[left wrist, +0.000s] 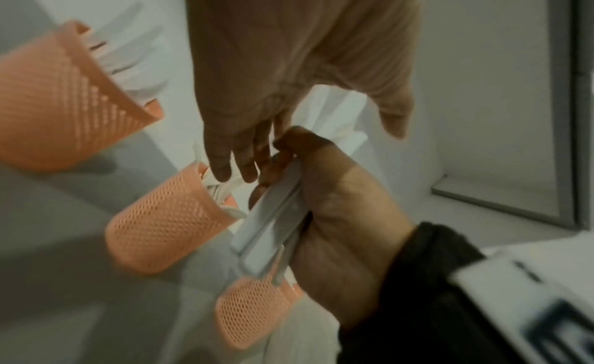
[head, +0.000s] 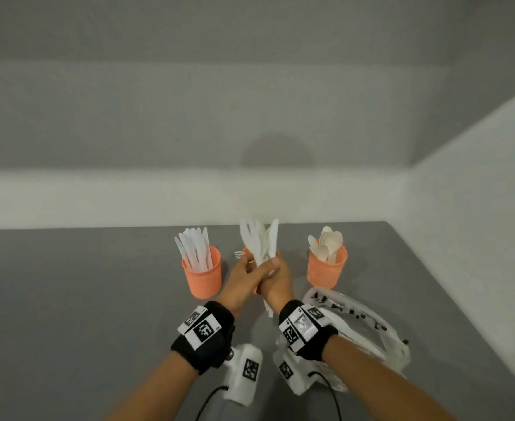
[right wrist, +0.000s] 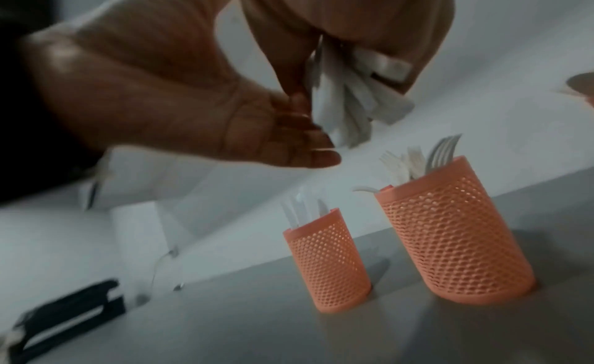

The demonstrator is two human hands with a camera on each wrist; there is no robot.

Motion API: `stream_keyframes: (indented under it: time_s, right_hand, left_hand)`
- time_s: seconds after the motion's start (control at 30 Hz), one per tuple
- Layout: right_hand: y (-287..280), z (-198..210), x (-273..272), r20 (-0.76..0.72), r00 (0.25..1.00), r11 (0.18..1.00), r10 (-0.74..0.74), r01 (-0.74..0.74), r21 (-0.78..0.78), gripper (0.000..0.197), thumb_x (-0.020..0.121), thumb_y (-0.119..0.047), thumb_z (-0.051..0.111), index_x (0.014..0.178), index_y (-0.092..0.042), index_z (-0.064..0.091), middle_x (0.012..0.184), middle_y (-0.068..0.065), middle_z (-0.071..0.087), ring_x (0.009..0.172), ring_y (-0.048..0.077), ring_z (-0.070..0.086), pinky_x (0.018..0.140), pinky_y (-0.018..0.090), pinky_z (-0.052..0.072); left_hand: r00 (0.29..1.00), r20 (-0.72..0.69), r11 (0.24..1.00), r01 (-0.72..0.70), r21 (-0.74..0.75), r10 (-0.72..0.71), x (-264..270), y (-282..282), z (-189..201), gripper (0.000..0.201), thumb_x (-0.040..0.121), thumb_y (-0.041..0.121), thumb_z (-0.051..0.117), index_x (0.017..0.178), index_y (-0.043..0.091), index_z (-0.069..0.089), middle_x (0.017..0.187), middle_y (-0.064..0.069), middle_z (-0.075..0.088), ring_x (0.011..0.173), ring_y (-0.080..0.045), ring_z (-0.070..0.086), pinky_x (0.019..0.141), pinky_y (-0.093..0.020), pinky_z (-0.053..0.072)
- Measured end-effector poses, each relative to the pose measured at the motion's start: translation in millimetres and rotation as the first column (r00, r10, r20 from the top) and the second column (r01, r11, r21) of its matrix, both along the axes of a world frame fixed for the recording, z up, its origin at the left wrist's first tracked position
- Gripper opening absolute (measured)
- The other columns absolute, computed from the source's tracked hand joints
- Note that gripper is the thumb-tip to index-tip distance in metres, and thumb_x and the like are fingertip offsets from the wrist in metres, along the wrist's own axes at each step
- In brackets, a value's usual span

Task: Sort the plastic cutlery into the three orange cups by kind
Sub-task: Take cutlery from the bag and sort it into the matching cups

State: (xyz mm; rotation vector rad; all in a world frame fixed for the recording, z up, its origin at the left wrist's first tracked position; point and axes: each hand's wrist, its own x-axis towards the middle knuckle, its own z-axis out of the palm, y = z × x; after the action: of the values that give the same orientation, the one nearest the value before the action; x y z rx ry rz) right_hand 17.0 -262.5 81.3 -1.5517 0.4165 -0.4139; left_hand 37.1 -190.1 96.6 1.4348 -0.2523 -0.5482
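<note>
Above middle cup (head: 245,251): bundle of cutlery (head: 259,240)
Right hand (head: 276,282): fist closed round bundle
Left hand (head: 240,276): fingers straight, touching bundle
Table (head: 98,284): three cups

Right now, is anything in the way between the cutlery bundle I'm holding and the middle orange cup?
Nothing blocks it. The right hand grips the cutlery bundle above the middle cup; only the left hand's fingers and the cup's own forks lie near the path.
</note>
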Motion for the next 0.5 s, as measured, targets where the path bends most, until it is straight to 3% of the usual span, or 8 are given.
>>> stream_keyframes:
  time_s: [0.07,0.1,0.17,0.2,0.27,0.33,0.43,0.5]
  right_hand:
    - [5.8,-1.9,-3.8,-0.001,0.998,0.984,0.071,-0.070,-0.164,0.019,0.097,-0.007,0.041,0.103,-0.012,0.058,0.092,0.014,0.066,0.080,0.012,0.068,0.070,0.020,0.054]
    - [8.3,-1.0,-7.6,-0.031,0.991,0.968,0.128,-0.132,-0.214,0.019,0.096,-0.005,0.042,0.109,-0.007,0.057,0.099,0.014,0.065,0.088,0.014,0.068,0.074,0.021,0.053]
    - [11.5,-3.2,-7.4,-0.122,0.973,0.968,0.196,-0.212,-0.133,0.031,0.089,-0.005,0.056,0.120,-0.002,0.054,0.112,0.014,0.064,0.104,0.023,0.063,0.088,0.029,0.050]
    - [9.3,-5.5,-6.9,-0.150,0.964,0.962,0.218,-0.238,-0.132,0.037,0.084,-0.004,0.061,0.121,-0.003,0.053,0.111,0.012,0.065,0.104,0.023,0.062,0.090,0.030,0.050]
    - [4.3,-4.3,-7.5,-0.159,0.932,0.936,0.325,-0.341,-0.085,0.037,0.080,0.002,0.061,0.116,-0.002,0.054,0.090,0.009,0.068,0.081,0.019,0.066,0.073,0.026,0.054]
    - [-1.3,1.0,-7.7,-0.197,0.868,0.888,0.457,-0.459,0.038,0.025,0.082,0.000,0.059,0.106,0.001,0.055,0.063,0.005,0.064,0.052,0.012,0.061,0.053,0.021,0.051]
    - [-4.2,6.3,-11.7,-0.218,0.775,0.805,0.593,-0.561,0.196,0.010,0.089,-0.012,0.056,0.090,-0.004,0.061,0.054,-0.001,0.065,0.046,0.009,0.059,0.049,0.019,0.050]
    - [-1.0,6.2,-12.8,-0.202,0.797,0.817,0.570,-0.522,0.246,0.011,0.091,-0.013,0.053,0.082,-0.011,0.058,0.046,-0.003,0.058,0.041,0.009,0.053,0.045,0.020,0.045]
  left_hand:
    - [0.992,0.075,0.993,-0.110,0.044,0.106,2.2,-1.5,3.3,0.037,0.082,0.018,0.068,0.116,0.006,0.059,0.111,-0.011,0.068,0.099,-0.017,0.065,0.077,-0.017,0.052]
    - [0.984,0.084,0.986,-0.160,0.043,0.156,4.1,-1.1,3.8,0.033,0.081,0.014,0.069,0.111,0.003,0.062,0.107,-0.014,0.069,0.096,-0.019,0.066,0.075,-0.019,0.052]
    - [0.977,0.035,0.977,-0.210,0.036,0.209,9.4,1.3,3.7,0.031,0.079,0.013,0.071,0.106,0.000,0.065,0.103,-0.016,0.070,0.093,-0.024,0.067,0.074,-0.025,0.054]
    - [0.979,0.007,0.978,-0.205,0.034,0.205,12.6,3.7,3.4,0.030,0.079,0.014,0.071,0.105,0.000,0.066,0.101,-0.016,0.071,0.093,-0.025,0.068,0.075,-0.027,0.054]
    - [0.993,-0.030,0.993,-0.117,0.016,0.117,18.1,9.3,2.4,0.026,0.084,0.018,0.065,0.102,0.000,0.066,0.096,-0.012,0.072,0.089,-0.022,0.069,0.071,-0.024,0.054]
    - [0.998,-0.053,0.999,0.033,0.006,-0.033,18.2,13.0,6.6,0.023,0.089,0.021,0.057,0.097,0.000,0.066,0.090,-0.005,0.073,0.078,-0.013,0.069,0.063,-0.018,0.054]
    - [0.983,-0.081,0.987,0.161,-0.027,-0.162,19.7,16.4,7.0,0.023,0.091,0.025,0.052,0.086,0.005,0.062,0.081,-0.002,0.072,0.073,-0.013,0.068,0.064,-0.021,0.056]
    - [0.977,-0.077,0.980,0.198,-0.026,-0.199,22.0,18.8,7.1,0.027,0.090,0.032,0.050,0.087,0.007,0.061,0.081,-0.003,0.071,0.075,-0.013,0.067,0.065,-0.021,0.055]
